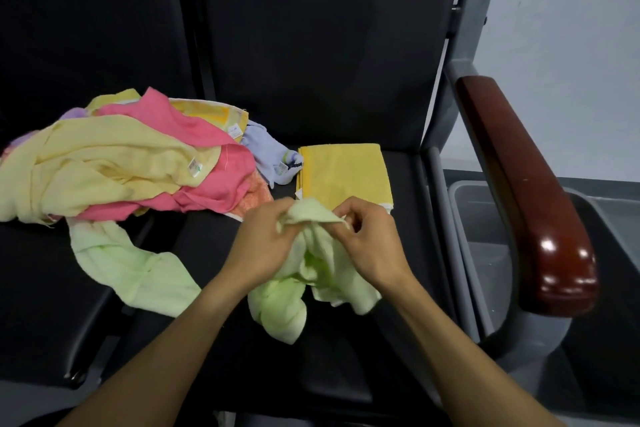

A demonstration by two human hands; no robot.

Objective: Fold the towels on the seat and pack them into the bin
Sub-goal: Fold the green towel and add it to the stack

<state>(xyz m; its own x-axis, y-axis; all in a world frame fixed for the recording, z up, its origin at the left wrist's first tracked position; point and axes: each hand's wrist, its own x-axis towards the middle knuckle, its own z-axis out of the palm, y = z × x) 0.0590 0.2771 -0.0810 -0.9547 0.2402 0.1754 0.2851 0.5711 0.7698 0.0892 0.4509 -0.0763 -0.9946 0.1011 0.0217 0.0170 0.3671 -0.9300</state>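
Both hands meet over the near middle of the black seat [346, 62], working a light green towel [311, 274]. The left hand [259, 239] has its fingers curled and pinched on the towel's upper edge, and the right hand [370, 239] pinches the same edge just to the right, thumb against fingertips at what looks like a corner. The rest of the cloth hangs crumpled below the hands and rests on the seat, so the grip looks like a search for the hem and corners, in order to spread the towel flat before any fold is made.

Just beyond the hands lies a yellow towel [343, 173], already folded into a neat rectangle and left on the seat, probably waiting to be packed. To the left sits an unfolded heap [121, 163] of pale yellow, pink, lavender and orange towels, with another light green towel [131, 270] trailing out of its near side toward the hands. The grey bin [485, 236] stands on the floor to the right, beyond the seat frame and partly hidden by the wooden armrest [530, 191]; no towel shows in the part that is visible. By my judgement the task is at an early stage, with most of the folding still to do
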